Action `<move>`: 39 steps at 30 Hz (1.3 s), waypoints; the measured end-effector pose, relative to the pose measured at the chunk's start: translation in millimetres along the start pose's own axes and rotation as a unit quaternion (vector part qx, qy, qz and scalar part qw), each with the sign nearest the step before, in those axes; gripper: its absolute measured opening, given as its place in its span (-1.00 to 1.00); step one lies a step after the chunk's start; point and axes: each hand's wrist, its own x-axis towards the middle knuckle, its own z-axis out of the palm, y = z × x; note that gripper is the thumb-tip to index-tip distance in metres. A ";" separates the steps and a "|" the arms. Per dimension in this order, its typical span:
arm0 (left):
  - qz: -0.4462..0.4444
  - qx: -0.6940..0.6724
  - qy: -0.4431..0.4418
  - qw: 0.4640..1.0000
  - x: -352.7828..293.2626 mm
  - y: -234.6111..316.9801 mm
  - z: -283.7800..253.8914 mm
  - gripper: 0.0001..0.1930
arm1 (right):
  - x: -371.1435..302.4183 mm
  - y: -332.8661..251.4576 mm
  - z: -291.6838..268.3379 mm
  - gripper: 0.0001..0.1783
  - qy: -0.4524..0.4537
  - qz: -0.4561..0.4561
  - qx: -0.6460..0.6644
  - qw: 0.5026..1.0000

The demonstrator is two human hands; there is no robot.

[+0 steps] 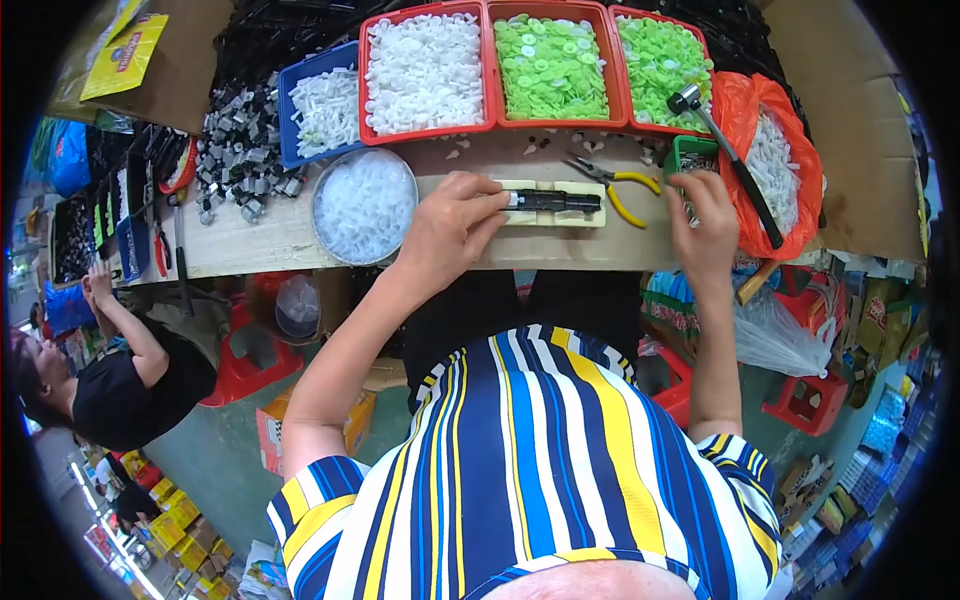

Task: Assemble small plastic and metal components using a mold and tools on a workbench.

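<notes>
My left hand [452, 228] is closed at the left end of a cream block [590, 216] on the bench. Its thumb and fingers grip the end of a long black plastic part [565, 201] lying in the block's groove. A lighter piece sits near that gripped end. My right hand [706, 225] is at the front of a small green box [697, 150] holding small metal pieces. Its fingers are bent together, and what they hold, if anything, is hidden. Pliers with yellow handles [632, 182] lie between the block and my right hand.
Along the back stand a blue tray [290, 110] and red trays [488, 60] of white and green parts. A bowl [318, 215] of translucent pieces sits left. A hammer [738, 165] rests on an orange bag [808, 175]. A co-worker [120, 370] is at the far left.
</notes>
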 end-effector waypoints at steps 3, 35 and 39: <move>-0.040 -0.055 -0.020 0.997 12.4 -3.7 -12.6 -0.84 | -15.9 24.4 -12.6 -0.83 -0.038 0.067 -0.068 0.995; -0.368 -0.600 0.015 0.710 55.3 19.1 -0.9 -0.81 | 29.6 -57.0 -4.5 -0.91 -0.058 0.033 0.232 0.971; -0.375 -0.674 0.000 0.636 43.5 28.6 17.9 -0.81 | 36.9 -81.8 8.1 -0.90 -0.077 0.012 0.279 0.957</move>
